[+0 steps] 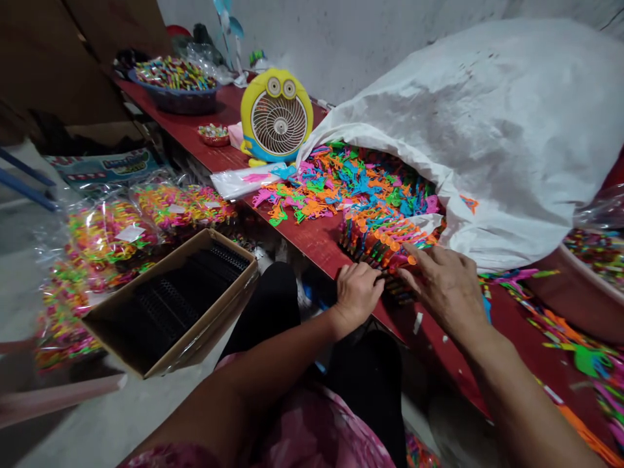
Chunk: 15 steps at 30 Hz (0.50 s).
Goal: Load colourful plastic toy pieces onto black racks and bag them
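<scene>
A tight row of colourful plastic toy pieces [383, 242] stands near the front edge of the dark red table [316, 240]. My left hand [357, 294] is curled closed against the left end of the row, gripping it. My right hand [446, 283] rests over the right end with fingers stretched out, the fingertips touching the pieces. Behind the row lies a loose heap of the same neon pieces [341, 182], spilling from a big white sack [487, 130].
A yellow cartoon-faced desk fan [277, 117] stands behind the heap. A basin of coloured pieces [175, 81] sits at the far left end. On the floor to the left are a cardboard box of black parts [180, 299] and clear bags of packed toys [112, 237]. More pieces [575, 344] lie scattered at right.
</scene>
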Available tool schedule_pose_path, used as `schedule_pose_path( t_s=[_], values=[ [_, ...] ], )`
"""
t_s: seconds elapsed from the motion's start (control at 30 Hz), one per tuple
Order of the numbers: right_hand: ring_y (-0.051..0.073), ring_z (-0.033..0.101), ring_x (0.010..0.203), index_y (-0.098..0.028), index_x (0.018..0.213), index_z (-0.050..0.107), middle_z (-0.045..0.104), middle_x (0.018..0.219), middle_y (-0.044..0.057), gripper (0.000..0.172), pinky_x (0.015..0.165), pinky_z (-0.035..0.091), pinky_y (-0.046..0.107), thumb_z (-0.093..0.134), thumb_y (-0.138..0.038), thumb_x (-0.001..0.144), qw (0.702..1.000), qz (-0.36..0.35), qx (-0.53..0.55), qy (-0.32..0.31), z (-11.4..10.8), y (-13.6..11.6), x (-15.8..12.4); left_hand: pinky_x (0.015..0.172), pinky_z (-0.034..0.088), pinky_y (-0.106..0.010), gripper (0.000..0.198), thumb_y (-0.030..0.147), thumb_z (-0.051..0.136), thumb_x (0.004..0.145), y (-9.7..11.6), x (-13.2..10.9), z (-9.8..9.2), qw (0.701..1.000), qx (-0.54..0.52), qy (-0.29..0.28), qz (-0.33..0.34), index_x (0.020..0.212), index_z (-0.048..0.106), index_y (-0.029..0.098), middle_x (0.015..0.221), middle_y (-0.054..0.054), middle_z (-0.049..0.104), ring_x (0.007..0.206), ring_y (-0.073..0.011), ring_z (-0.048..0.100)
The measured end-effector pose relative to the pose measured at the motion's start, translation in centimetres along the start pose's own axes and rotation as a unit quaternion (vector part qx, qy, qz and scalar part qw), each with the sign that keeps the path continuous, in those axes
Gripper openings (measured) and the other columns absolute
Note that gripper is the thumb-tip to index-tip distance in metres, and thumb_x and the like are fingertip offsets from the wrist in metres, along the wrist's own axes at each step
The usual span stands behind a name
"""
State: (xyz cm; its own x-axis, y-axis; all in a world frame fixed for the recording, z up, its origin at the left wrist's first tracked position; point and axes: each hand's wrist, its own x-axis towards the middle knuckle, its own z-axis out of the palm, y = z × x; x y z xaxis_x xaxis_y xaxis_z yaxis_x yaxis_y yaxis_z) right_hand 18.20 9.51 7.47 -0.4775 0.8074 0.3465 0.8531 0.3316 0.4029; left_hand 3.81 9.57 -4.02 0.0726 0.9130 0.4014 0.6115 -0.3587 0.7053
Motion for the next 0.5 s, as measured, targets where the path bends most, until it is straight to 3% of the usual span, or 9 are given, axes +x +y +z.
schedule_pose_path(
  t_s=[0.2, 0.5],
  values=[
    [0.026, 0.053, 0.086, -0.02, 0.135, 0.055, 0.064, 0.092, 0.01, 0.042, 0.077, 0.034, 0.038, 0.036, -0.034, 0.099, 1.0, 0.0, 0.002, -0.009, -0.1, -0.2, -0.1, 0.082, 0.043, -0.033, 0.019, 0.033, 0.054, 0.092, 0.9, -0.2, 0.8, 0.999, 0.023, 0.016, -0.04, 0.1, 0.069, 0.024, 0.094, -0.001, 0.07, 0.085, -0.0176, 0.063],
    [0.029, 0.051, 0.088, -0.019, 0.13, 0.06, 0.063, 0.089, 0.012, 0.046, 0.077, 0.032, 0.039, 0.029, -0.037, 0.101, 0.998, 0.031, 0.039, -0.042, -0.1, -0.5, 0.1, 0.076, 0.042, -0.033, 0.023, 0.035, 0.05, 0.094, 1.8, 0.4, 0.2, 0.996, 0.083, -0.016, 0.005, 0.087, 0.066, 0.02, 0.089, -0.005, 0.068, 0.077, -0.0176, 0.061]
  ],
)
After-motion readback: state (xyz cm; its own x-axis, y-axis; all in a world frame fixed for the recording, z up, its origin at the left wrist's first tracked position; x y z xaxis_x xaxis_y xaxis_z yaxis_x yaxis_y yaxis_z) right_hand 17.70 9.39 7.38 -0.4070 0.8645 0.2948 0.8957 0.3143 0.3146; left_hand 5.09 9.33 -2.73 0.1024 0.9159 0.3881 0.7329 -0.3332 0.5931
